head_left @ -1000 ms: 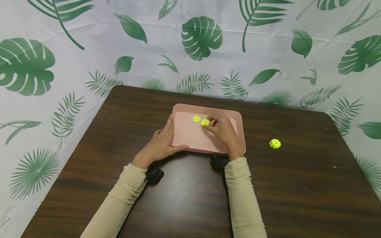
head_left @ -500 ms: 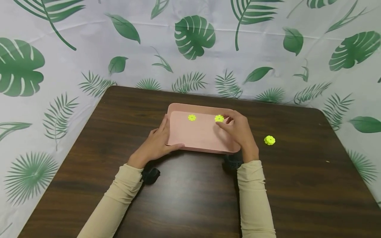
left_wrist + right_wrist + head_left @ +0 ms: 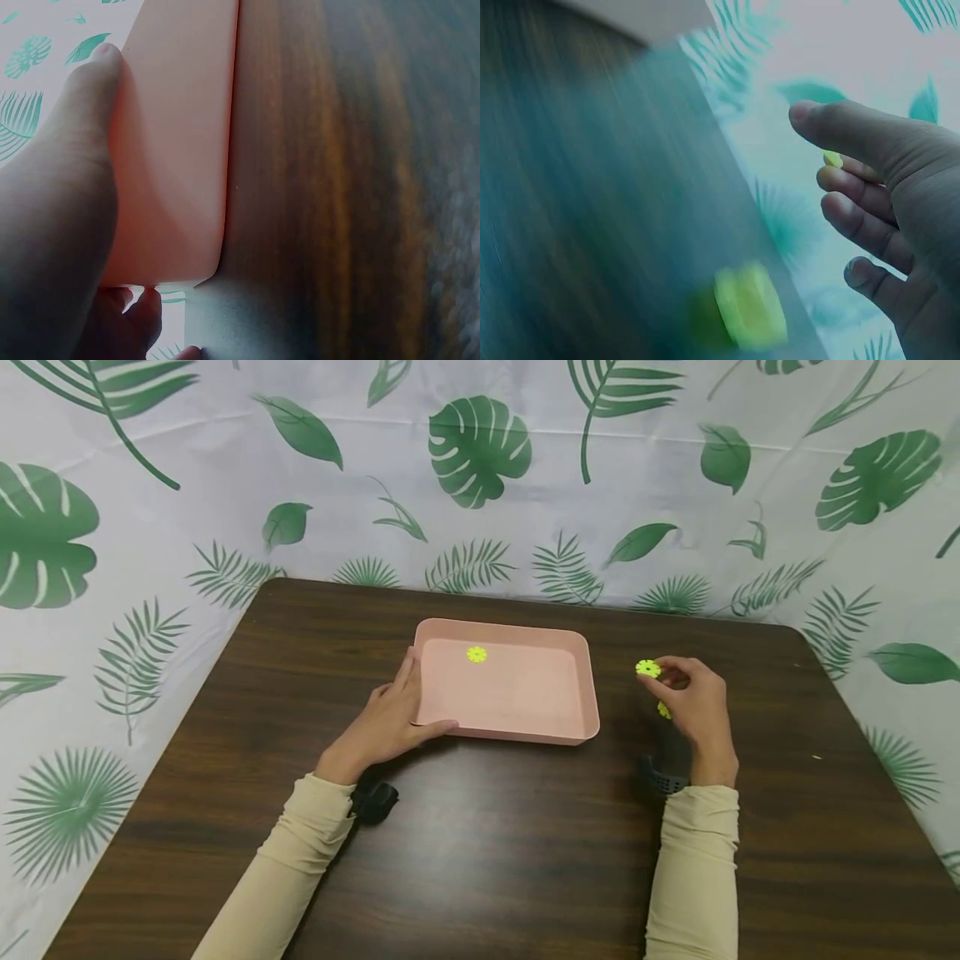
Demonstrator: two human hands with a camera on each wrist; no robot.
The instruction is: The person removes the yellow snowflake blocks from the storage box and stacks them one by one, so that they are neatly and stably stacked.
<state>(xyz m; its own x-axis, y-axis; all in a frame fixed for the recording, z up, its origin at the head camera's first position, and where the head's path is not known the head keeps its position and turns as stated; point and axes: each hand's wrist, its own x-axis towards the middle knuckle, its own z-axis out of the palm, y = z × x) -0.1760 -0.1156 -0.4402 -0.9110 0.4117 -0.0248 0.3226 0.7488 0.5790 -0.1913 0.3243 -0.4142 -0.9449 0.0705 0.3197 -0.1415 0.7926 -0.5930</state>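
My left hand (image 3: 382, 718) rests against the left near corner of a pink rectangular tray (image 3: 513, 731), its thumb at the near rim and its fingers along the left wall. A yellow notched, flower-shaped plastic disc (image 3: 477, 654) lies inside the tray towards the back. Right of the tray, my right hand (image 3: 697, 702) pinches a second such disc (image 3: 648, 669) between thumb and fingertips. Under that hand a stack of the same yellow discs (image 3: 664, 710) sits on the table, mostly hidden in the head view; the stack (image 3: 751, 307) shows blurred in the right wrist view.
Everything stands on a dark wood-grain table (image 3: 480, 860) with rounded far corners. Behind and beside it hangs a white cloth (image 3: 360, 468) printed with green leaves. A small pale scrap (image 3: 817, 757) lies on the table at the right. Both wrists wear black camera mounts.
My right hand has carried its disc from over the tray rightward, past the rim, to above the stack. My left hand stays at the tray's corner. The head view has shifted slightly.
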